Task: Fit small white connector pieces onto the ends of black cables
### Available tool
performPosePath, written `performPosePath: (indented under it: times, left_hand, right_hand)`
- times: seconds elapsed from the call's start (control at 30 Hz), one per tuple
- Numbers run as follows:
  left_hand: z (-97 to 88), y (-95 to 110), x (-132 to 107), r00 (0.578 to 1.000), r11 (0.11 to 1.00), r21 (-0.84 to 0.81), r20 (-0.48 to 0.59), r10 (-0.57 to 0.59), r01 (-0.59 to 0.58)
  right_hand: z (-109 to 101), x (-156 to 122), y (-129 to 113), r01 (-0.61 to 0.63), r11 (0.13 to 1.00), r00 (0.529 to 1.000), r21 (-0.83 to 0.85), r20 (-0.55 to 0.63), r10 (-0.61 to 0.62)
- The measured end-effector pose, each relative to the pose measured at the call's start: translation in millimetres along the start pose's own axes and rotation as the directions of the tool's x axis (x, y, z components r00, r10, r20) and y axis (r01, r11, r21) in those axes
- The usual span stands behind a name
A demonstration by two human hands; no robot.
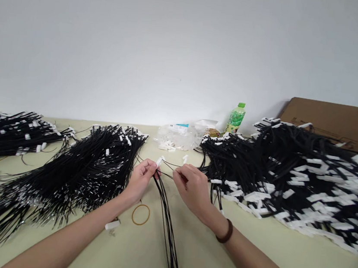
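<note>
My left hand point(139, 181) pinches a white connector point(159, 161) together with the top of a bundle of thin black cables point(167, 226), which hangs down toward the table's near edge. Just to the right, my right hand point(193, 191) is closed, its fingertips on a thin black cable that stretches across from the left hand. What else lies inside the right fingers is hidden. A small white connector point(185, 158) shows just beyond the right hand. Below the left wrist, a yellowish rubber band point(141, 214) lies on the table beside a loose white connector point(112, 225).
Piles of black cables with white ends point(73, 173) cover the left side; a larger heap point(243, 163) spreads over the right. Against the wall are a clear plastic bag point(179, 135) of white pieces and a green-capped bottle point(235, 118). Flat cardboard point(340, 123) leans behind the right heap.
</note>
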State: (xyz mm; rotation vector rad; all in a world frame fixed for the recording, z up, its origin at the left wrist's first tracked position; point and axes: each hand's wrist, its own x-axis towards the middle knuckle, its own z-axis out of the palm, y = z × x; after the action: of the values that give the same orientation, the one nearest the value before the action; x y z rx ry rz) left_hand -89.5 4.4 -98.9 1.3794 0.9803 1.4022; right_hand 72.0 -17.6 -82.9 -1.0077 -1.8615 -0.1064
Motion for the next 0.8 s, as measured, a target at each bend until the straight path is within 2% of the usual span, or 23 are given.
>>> performPosePath:
  times: [0.23,0.8]
  left_hand:
    - [-0.2,1.0,-0.2,1.000,1.000,0.021,0.003,0.010,-0.010]
    - [-1.4,-0.2,0.1,0.999,0.998,0.049,0.020,0.027,-0.028]
  right_hand:
    - [0.6,0.7,0.3,-0.030,0.999,1.000,0.034,0.005,0.030]
    - [1.8,-0.4,0.9,0.009,0.999,1.000,0.035,0.010,-0.010]
